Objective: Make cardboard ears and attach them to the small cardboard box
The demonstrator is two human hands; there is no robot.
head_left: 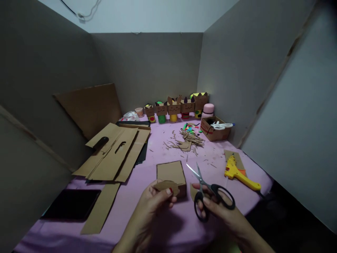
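Observation:
A small leaf-shaped piece of cardboard (167, 187) is pinched between the thumb and fingers of my left hand (158, 200). My right hand (214, 203) holds a pair of scissors (201, 181) with black handles, its blades parted and pointing away from me. Another bit of cardboard (193, 192) shows beside the right fingers, partly covered by the scissors; I cannot tell whether the hand grips it. Just beyond both hands a small cardboard box (171, 171) with dark-marked edges sits on the table, its near side partly hidden by my left hand.
Cardboard scraps (192, 140) litter the pink tablecloth (160, 151). A yellow glue gun (238, 174) lies right, near an open box (217, 131) with white-handled scissors. Cardboard sheets (118, 151) and a black tablet (72, 205) lie left. Cardboard animal figures (173, 109) line the back.

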